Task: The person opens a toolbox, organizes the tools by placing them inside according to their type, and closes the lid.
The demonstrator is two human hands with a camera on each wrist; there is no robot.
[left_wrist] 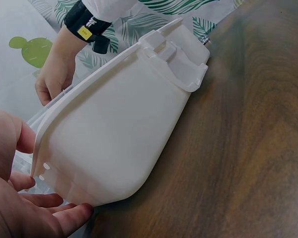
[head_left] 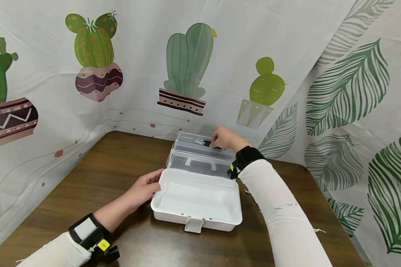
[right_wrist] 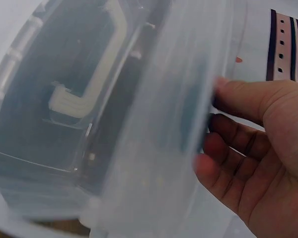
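Note:
A white plastic storage box (head_left: 170,217) stands on the table, its clear lid (head_left: 187,148) swung back behind it. My left hand (head_left: 147,185) holds the box's left rim, thumb at the edge and fingers along the outer wall. At the lid's far part is my right hand (head_left: 228,138). In the right wrist view its thumb and fingers pinch the edge of a clear panel (right_wrist: 159,114). Small black items with thin silvery ends (head_left: 204,142) show beside those fingertips in the head view; their kind is unclear. A white handle (right_wrist: 102,69) sits on the lid.
A white latch (head_left: 194,225) hangs open at the box's front. Small metallic things (head_left: 247,192) lie right of the box, partly behind the right sleeve. Cloth with cactus and leaf prints (head_left: 137,92) hangs behind the brown wooden table (head_left: 127,163).

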